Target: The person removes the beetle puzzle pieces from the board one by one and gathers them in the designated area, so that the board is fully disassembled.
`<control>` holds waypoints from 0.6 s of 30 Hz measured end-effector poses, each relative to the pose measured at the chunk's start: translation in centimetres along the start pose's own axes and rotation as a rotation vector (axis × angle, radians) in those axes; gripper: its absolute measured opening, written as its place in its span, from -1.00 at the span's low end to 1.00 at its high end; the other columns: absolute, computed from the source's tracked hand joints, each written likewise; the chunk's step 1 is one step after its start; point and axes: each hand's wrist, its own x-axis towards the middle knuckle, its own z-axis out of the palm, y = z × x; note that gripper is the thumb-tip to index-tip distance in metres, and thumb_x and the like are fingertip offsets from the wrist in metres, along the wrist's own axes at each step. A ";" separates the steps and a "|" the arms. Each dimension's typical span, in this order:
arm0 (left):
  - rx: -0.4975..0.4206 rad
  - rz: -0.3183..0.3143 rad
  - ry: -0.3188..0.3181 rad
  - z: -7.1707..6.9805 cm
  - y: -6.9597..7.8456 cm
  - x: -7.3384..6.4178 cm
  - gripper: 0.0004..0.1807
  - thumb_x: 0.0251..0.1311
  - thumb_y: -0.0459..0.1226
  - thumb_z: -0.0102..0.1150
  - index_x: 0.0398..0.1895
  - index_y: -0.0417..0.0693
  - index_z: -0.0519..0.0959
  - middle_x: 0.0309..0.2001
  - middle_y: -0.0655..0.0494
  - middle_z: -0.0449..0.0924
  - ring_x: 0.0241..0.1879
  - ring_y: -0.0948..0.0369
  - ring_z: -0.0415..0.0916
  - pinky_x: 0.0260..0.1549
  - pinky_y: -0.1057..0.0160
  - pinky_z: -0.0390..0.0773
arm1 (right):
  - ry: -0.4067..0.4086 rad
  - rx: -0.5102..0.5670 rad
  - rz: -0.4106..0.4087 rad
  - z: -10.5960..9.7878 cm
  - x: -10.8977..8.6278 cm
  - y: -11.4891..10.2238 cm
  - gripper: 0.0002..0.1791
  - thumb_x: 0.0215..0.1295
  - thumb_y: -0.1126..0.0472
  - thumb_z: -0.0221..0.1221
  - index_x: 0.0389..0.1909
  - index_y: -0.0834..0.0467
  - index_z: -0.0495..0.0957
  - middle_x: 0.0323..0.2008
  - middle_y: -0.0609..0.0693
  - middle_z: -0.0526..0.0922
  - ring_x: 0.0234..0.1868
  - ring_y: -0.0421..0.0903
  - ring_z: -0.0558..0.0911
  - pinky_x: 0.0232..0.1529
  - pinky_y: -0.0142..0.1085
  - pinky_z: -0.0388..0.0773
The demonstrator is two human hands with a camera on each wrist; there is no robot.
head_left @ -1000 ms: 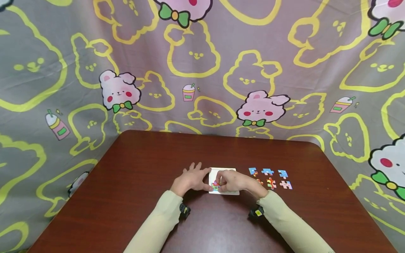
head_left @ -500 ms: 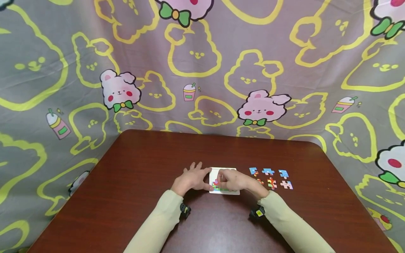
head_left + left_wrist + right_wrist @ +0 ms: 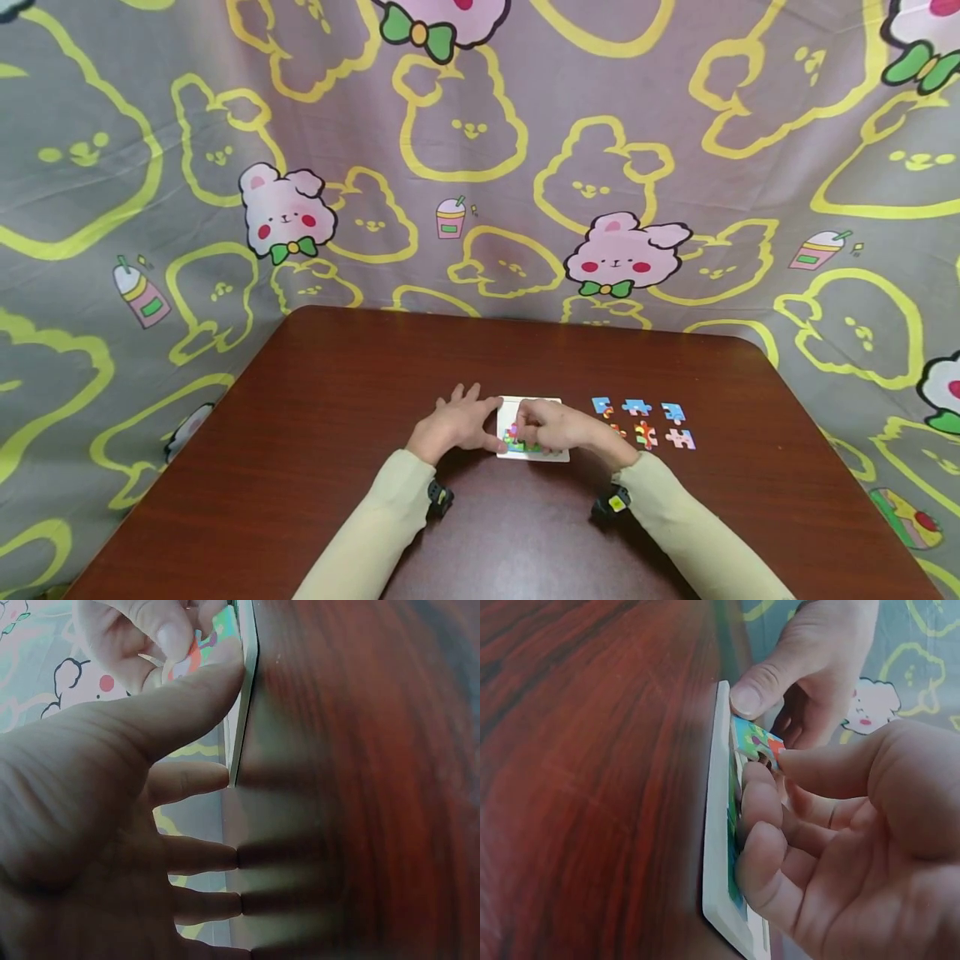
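Observation:
A small white puzzle tray (image 3: 507, 412) lies on the table between both hands. My left hand (image 3: 448, 427) rests at its left side, fingers spread and straight. In the left wrist view, the left thumb lies over the tray's corner and the index fingertip touches its edge. My right hand (image 3: 557, 428) pinches a colourful jigsaw piece (image 3: 751, 739) between thumb and finger. The piece tilts up from the tray's near left corner, beside the left thumb. Green picture pieces (image 3: 733, 862) lie along the tray's near side, partly hidden under the right fingers.
Right of the tray, several loose jigsaw pieces (image 3: 636, 407) lie in two rows on the brown table (image 3: 360, 375). The right forearm passes close to the nearest of them. A patterned cloth (image 3: 480, 200) hangs behind the table.
My right fingers have shifted slightly at the tray's left part, and more of the green picture shows below them. The left hand stays in place.

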 end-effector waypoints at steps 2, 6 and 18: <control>0.001 -0.001 0.001 0.0 0.0 0.0 -0.08 0.05 0.21 0.33 0.49 0.24 0.23 0.56 -0.16 -0.03 0.54 -0.23 -0.18 0.38 -0.36 0.01 | -0.016 0.053 0.020 -0.2 0.0 0.1 -0.90 0.44 0.35 -0.02 -0.31 0.26 0.39 -0.53 0.06 0.54 -0.67 -0.15 0.41 -0.67 -0.38 0.34; 0.001 -0.002 0.004 0.0 0.0 0.1 -0.08 0.05 0.20 0.34 0.49 0.24 0.23 0.55 -0.17 -0.02 0.54 -0.23 -0.18 0.38 -0.37 0.01 | -0.030 0.091 0.015 -0.5 -0.1 0.4 -0.87 0.47 0.31 -0.01 -0.29 0.28 0.40 -0.52 0.07 0.55 -0.66 -0.14 0.42 -0.65 -0.38 0.35; -0.002 0.004 0.004 0.0 0.1 -0.4 -0.09 0.07 0.19 0.33 0.49 0.23 0.24 0.55 -0.17 -0.02 0.54 -0.23 -0.18 0.38 -0.36 0.01 | -0.015 0.038 -0.032 -1.8 -2.5 1.5 -0.87 0.45 0.28 0.03 -0.33 0.24 0.40 -0.49 0.17 0.57 -0.70 -0.07 0.52 -0.69 -0.35 0.39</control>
